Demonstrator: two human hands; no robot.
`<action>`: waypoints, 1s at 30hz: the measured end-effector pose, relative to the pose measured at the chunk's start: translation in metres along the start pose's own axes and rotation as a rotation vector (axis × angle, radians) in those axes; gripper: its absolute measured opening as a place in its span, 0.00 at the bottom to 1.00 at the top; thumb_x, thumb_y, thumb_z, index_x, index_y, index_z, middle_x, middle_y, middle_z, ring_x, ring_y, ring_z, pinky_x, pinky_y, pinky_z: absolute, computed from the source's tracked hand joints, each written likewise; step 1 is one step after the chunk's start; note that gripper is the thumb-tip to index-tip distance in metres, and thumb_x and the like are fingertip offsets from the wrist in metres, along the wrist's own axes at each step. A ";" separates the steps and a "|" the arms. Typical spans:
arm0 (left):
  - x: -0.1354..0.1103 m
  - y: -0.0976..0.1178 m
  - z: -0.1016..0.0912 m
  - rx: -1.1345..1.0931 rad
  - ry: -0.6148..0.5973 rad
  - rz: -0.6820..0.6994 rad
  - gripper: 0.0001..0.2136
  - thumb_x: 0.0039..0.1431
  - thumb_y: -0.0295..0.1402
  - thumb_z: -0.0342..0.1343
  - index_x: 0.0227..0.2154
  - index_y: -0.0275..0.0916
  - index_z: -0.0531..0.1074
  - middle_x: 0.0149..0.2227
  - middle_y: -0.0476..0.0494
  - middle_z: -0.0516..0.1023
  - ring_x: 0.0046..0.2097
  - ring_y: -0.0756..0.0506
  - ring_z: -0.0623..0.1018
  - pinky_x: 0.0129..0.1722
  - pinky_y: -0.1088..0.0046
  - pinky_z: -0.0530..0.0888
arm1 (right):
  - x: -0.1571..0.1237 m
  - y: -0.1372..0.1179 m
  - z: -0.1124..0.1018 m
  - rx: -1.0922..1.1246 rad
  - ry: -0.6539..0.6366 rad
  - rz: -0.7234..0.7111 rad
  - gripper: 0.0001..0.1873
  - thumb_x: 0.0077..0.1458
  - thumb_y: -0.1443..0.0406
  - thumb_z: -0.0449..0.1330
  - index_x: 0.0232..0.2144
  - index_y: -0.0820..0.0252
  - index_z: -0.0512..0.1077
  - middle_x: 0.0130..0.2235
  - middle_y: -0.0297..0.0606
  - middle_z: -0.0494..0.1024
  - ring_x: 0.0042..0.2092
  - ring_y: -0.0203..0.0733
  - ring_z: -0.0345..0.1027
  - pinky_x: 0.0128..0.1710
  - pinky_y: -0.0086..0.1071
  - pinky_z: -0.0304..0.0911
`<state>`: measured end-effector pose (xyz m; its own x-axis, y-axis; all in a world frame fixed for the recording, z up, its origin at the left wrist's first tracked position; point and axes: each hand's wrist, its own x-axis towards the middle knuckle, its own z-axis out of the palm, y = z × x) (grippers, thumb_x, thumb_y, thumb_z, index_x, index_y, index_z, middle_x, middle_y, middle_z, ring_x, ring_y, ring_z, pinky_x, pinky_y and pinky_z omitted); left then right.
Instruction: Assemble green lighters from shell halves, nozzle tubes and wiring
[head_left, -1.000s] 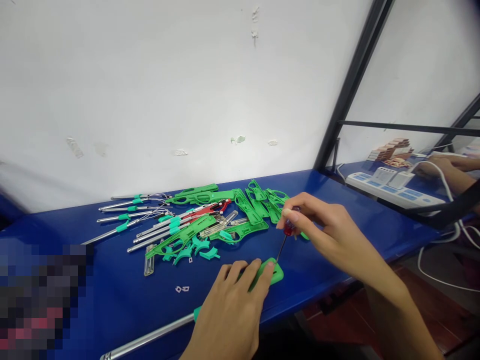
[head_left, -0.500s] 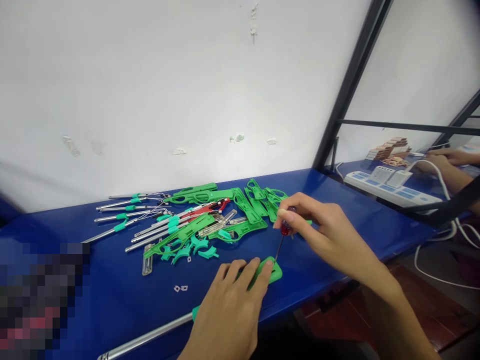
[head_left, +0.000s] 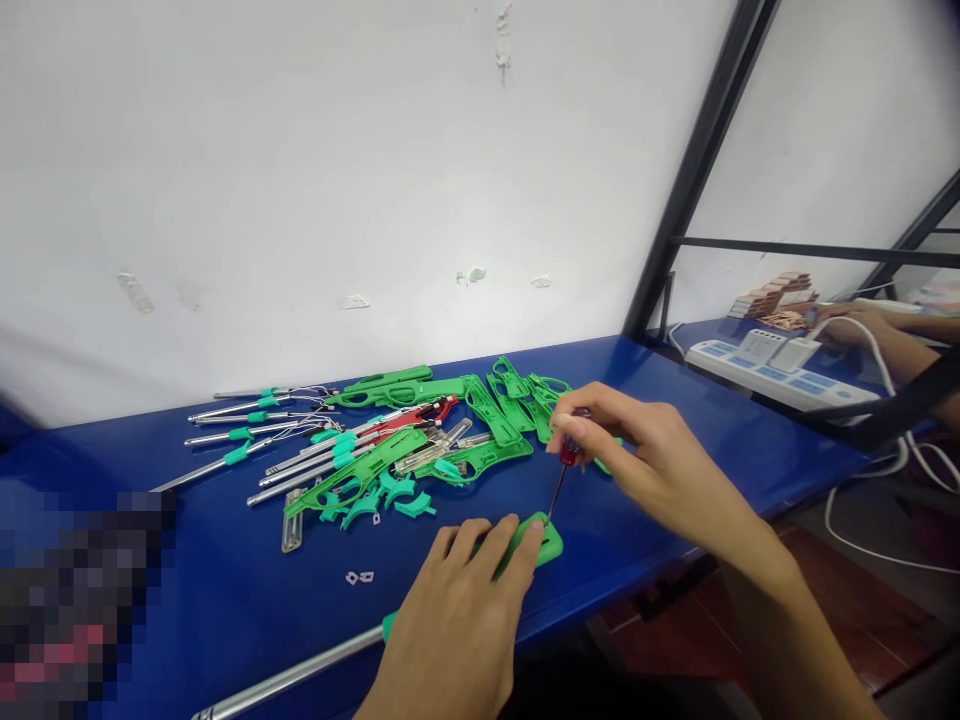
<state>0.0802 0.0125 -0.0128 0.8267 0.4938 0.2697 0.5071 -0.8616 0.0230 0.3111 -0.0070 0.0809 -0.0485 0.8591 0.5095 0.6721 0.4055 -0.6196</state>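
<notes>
My left hand (head_left: 457,615) lies flat over a green plastic handle (head_left: 546,541) at the blue table's front edge, pressing it down. A silver rod (head_left: 292,676) runs out from under that hand to the lower left. My right hand (head_left: 645,455) pinches a small screwdriver with a red grip (head_left: 569,454). Its thin shaft points down, and the tip rests on the green handle beside my left fingertips.
A heap of green handle shells (head_left: 480,420), teal bits and silver rods (head_left: 247,435) lies behind my hands on the blue table (head_left: 187,590). Two tiny white pieces (head_left: 357,577) sit loose. At right, beyond a black frame (head_left: 690,180), are a power strip (head_left: 780,375) and another person's hand (head_left: 862,325).
My right hand has shifted slightly on the screwdriver grip; the tip stays on the green handle. My left hand holds still.
</notes>
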 end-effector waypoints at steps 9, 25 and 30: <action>0.000 -0.001 0.000 0.015 0.023 0.016 0.31 0.67 0.20 0.47 0.72 0.43 0.58 0.67 0.43 0.75 0.59 0.33 0.78 0.54 0.48 0.78 | -0.007 0.000 -0.006 0.132 -0.125 -0.149 0.18 0.75 0.65 0.56 0.61 0.47 0.77 0.52 0.34 0.86 0.52 0.40 0.81 0.50 0.30 0.74; -0.002 -0.011 0.008 0.108 0.090 0.087 0.31 0.65 0.22 0.48 0.71 0.41 0.61 0.65 0.42 0.78 0.56 0.34 0.80 0.51 0.54 0.79 | -0.003 0.005 0.001 -0.026 0.117 -0.330 0.09 0.67 0.64 0.68 0.49 0.55 0.84 0.38 0.36 0.82 0.37 0.39 0.75 0.38 0.32 0.71; -0.002 -0.011 0.011 0.135 0.135 0.094 0.31 0.66 0.21 0.47 0.71 0.42 0.61 0.63 0.44 0.79 0.55 0.36 0.81 0.49 0.56 0.80 | -0.004 0.004 -0.007 0.057 -0.143 -0.315 0.23 0.75 0.69 0.55 0.67 0.48 0.71 0.53 0.37 0.84 0.54 0.41 0.77 0.54 0.35 0.71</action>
<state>0.0755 0.0222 -0.0245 0.8365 0.3834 0.3914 0.4643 -0.8753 -0.1349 0.3195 -0.0111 0.0809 -0.3526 0.7226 0.5945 0.5654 0.6708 -0.4800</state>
